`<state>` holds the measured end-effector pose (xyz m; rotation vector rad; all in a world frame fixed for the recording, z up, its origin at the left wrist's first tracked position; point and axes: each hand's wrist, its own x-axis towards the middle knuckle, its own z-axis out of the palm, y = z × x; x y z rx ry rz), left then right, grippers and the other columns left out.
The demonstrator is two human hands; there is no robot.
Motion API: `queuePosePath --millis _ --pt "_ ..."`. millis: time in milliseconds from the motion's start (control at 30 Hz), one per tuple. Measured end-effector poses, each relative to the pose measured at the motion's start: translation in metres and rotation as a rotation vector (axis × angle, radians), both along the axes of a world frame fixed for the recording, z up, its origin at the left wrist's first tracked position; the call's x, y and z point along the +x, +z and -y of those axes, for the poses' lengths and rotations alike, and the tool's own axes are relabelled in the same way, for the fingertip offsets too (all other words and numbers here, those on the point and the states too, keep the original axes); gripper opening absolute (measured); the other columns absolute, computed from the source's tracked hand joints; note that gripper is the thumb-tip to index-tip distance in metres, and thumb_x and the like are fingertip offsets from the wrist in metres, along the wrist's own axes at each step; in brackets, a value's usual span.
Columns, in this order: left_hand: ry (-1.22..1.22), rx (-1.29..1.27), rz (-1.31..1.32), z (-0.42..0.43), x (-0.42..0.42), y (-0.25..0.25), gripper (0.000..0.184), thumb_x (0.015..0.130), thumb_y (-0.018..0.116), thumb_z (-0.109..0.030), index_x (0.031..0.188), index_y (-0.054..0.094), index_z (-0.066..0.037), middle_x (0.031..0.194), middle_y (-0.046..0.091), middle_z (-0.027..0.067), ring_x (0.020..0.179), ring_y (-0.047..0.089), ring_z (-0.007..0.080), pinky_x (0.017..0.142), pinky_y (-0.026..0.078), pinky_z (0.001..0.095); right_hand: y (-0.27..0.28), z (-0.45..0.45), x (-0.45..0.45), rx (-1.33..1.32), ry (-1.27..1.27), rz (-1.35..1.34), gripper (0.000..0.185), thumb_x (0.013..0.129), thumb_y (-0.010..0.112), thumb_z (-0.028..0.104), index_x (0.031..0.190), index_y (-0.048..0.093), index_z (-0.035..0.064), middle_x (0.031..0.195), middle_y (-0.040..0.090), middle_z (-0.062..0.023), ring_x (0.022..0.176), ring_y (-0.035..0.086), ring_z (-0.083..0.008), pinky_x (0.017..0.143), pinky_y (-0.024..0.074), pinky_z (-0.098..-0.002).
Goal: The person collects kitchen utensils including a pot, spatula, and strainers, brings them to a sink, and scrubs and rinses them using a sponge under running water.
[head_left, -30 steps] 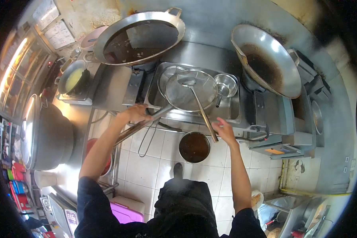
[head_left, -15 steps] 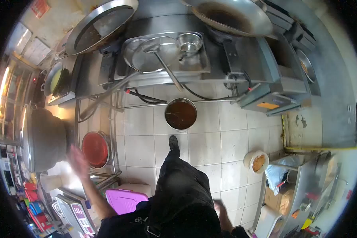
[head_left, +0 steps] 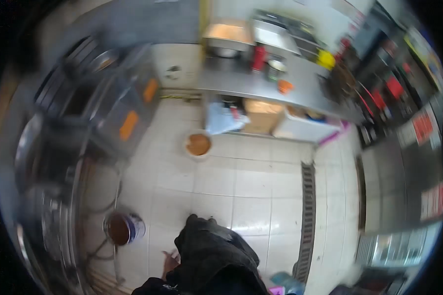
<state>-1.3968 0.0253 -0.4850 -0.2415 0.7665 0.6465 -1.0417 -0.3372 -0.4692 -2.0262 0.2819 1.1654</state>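
My left hand hangs low beside my dark trousers, fingers apart and holding nothing. It is over the tiled floor, touching no object that I can see. Nearest to it on the left stands a bucket with brown contents. Farther ahead, a white tub with orange-brown contents sits on the floor. My right hand does not show.
A steel table ahead carries trays, a red bottle and a can; a cardboard box is beneath. Cooking equipment lines the left. A drain grate crosses the floor; a steel cabinet stands right.
My view has swung to the right, away from the stove, to the steel table. My left hand has moved from beside the large pot down to my leg. My right hand has left view.
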Motion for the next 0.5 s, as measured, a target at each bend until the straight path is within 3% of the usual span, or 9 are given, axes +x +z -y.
queuePosePath --millis 67,133,200,233,267,333,400,500 --pt "-0.263 0.265 0.136 -0.056 0.063 0.009 0.078 0.081 0.04 -0.065 0.133 0.036 -0.008 0.137 0.033 0.0203 0.125 0.033 0.0373 0.1 0.03 0.0572 -0.007 0.02 0.006 0.215 -0.291 0.001 0.056 0.088 0.043 0.046 0.118 0.051 -0.0008 0.111 0.059 -0.0118 0.102 0.055 -0.0299 0.09 0.0439 -0.0425" --pt "-0.515 0.594 0.059 -0.105 0.157 0.021 0.085 0.076 0.039 -0.071 0.133 0.036 -0.008 0.139 0.029 0.0209 0.126 0.031 0.0387 0.098 0.03 0.0597 -0.033 0.036 0.024 0.554 -0.527 0.06 0.055 0.089 0.041 0.045 0.119 0.05 -0.0013 0.112 0.059 -0.0114 0.103 0.055 -0.03 0.091 0.0437 -0.0425" --pt "-0.916 0.44 -0.196 -0.145 0.271 0.048 0.078 0.079 0.046 -0.066 0.132 0.037 -0.01 0.135 0.037 0.0198 0.122 0.038 0.0367 0.094 0.037 0.0546 -0.034 0.031 0.078 0.66 -0.638 0.141 0.055 0.089 0.042 0.044 0.118 0.05 -0.0018 0.112 0.059 -0.012 0.104 0.054 -0.0305 0.092 0.0416 -0.0433" --pt "-1.132 0.535 -0.384 -0.152 0.334 0.052 0.071 0.08 0.049 -0.061 0.129 0.042 -0.011 0.13 0.042 0.0182 0.118 0.042 0.0339 0.091 0.039 0.0517 -0.027 0.025 0.116 0.61 -0.643 0.184 0.055 0.088 0.043 0.044 0.117 0.051 -0.002 0.111 0.059 -0.0128 0.104 0.053 -0.0309 0.093 0.0396 -0.044" --pt "-1.335 0.636 -0.576 -0.154 0.396 0.05 0.064 0.08 0.053 -0.057 0.125 0.046 -0.011 0.126 0.048 0.0166 0.115 0.047 0.0312 0.088 0.042 0.0489 -0.009 0.014 0.156 0.563 -0.634 0.238 0.055 0.087 0.045 0.044 0.116 0.052 -0.0023 0.11 0.058 -0.0135 0.105 0.052 -0.0313 0.094 0.0377 -0.0448" --pt "-1.582 1.084 -0.845 -0.138 0.522 0.049 0.052 0.08 0.057 -0.046 0.117 0.053 -0.009 0.118 0.055 0.014 0.107 0.052 0.0251 0.082 0.045 0.0425 0.03 -0.005 0.236 0.443 -0.549 0.354 0.055 0.085 0.047 0.044 0.114 0.053 -0.0028 0.109 0.058 -0.0151 0.106 0.05 -0.0321 0.095 0.0338 -0.0462" --pt "-1.662 1.667 -0.794 -0.111 0.637 0.012 0.045 0.08 0.058 -0.042 0.108 0.059 -0.007 0.111 0.059 0.0129 0.104 0.054 0.0257 0.082 0.045 0.0436 0.078 -0.025 0.304 0.308 -0.372 0.525 0.054 0.084 0.05 0.043 0.111 0.055 -0.0033 0.107 0.058 -0.0166 0.107 0.048 -0.033 0.097 0.0298 -0.0477" --pt "-1.823 2.337 -0.767 0.011 0.79 0.027 0.037 0.078 0.058 -0.033 0.103 0.058 -0.005 0.107 0.058 0.0165 0.103 0.053 0.0309 0.085 0.043 0.0468 0.157 -0.066 0.384 0.15 0.123 0.869 0.054 0.081 0.054 0.043 0.108 0.057 -0.0041 0.105 0.057 -0.0189 0.109 0.045 -0.0342 0.099 0.0239 -0.0499"
